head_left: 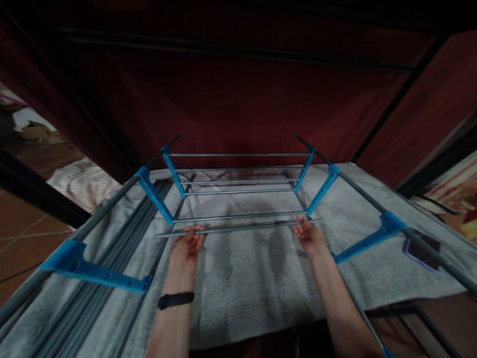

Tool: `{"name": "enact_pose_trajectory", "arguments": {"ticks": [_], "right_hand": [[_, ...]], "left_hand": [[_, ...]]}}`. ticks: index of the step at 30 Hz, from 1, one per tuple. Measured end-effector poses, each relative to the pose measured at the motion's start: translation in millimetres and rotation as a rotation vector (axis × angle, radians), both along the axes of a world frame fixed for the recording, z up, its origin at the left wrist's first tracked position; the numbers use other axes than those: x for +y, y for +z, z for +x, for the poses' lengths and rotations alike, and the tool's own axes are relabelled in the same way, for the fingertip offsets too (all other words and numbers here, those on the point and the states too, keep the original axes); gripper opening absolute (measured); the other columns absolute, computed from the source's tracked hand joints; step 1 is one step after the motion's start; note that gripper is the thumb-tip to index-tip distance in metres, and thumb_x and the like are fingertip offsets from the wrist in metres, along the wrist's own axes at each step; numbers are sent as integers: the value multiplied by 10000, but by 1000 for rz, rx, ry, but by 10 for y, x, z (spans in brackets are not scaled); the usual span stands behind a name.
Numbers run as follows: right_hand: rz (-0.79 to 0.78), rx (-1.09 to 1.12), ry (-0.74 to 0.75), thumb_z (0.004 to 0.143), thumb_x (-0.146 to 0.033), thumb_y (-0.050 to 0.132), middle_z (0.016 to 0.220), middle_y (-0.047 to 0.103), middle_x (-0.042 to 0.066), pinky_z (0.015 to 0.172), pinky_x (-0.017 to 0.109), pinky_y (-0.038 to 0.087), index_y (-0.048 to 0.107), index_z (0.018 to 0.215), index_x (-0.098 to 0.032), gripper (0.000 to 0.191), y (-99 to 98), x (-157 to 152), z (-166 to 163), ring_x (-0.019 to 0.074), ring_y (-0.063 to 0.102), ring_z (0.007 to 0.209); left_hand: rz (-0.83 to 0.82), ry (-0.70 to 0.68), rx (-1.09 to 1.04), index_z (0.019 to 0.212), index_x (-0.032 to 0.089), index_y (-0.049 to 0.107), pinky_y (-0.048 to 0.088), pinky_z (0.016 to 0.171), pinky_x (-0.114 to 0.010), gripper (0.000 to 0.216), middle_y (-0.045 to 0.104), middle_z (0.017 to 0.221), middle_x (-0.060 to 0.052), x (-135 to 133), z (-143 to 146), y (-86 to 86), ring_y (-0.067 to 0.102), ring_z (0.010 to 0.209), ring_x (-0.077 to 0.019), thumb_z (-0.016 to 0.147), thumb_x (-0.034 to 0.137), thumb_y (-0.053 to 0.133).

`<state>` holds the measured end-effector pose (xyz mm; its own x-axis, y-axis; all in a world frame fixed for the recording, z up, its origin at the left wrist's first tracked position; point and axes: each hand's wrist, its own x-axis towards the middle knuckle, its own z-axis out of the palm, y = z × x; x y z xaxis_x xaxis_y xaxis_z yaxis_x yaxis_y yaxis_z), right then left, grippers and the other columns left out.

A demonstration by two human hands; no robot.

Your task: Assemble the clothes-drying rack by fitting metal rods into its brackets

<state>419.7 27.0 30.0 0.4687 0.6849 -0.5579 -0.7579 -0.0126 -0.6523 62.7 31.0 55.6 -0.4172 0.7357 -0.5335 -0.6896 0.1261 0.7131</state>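
Note:
A loose grey metal rod lies crosswise between my two hands. My left hand grips its left part with fingers curled over it; a black band is on that wrist. My right hand grips the rod's right end. The rod sits level just in front of a half-built rack of grey rods joined by blue plastic brackets. Several rods are fitted across the rack's far end. Long side rails run toward me on both sides.
A grey-white towel covers the surface under the rack. Several spare grey rods lie bundled at the left. A dark phone rests on the towel at the right. A dark red fabric wall rises behind. Tiled floor shows left.

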Motion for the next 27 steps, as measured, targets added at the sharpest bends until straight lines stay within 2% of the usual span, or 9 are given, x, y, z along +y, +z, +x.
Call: {"name": "enact_pose_trajectory", "arguments": {"ticks": [5, 14, 27], "right_hand": [[9, 22, 32, 938, -50, 480, 688, 708, -30, 606, 199, 599, 608, 803, -208, 245, -48, 17, -69, 91, 674, 598], [15, 49, 89, 890, -20, 491, 729, 722, -9, 656, 225, 620, 616, 846, -198, 221, -111, 25, -183, 101, 688, 621], [14, 32, 62, 914, -64, 509, 729, 706, -23, 665, 222, 617, 589, 842, -214, 185, -83, 12, 17, 101, 692, 631]], "left_hand": [[-12, -29, 22, 802, 158, 578, 581, 645, -208, 235, 695, 723, -35, 14, 29, 28, 704, 662, -124, 900, -35, 488], [-38, -59, 6, 789, 164, 561, 589, 666, -224, 243, 706, 739, -42, 13, 76, 40, 711, 684, -132, 905, -37, 487], [-44, -55, -27, 845, 155, 599, 581, 686, -240, 202, 711, 766, -54, 40, -19, -40, 718, 721, -146, 908, -11, 501]]}}
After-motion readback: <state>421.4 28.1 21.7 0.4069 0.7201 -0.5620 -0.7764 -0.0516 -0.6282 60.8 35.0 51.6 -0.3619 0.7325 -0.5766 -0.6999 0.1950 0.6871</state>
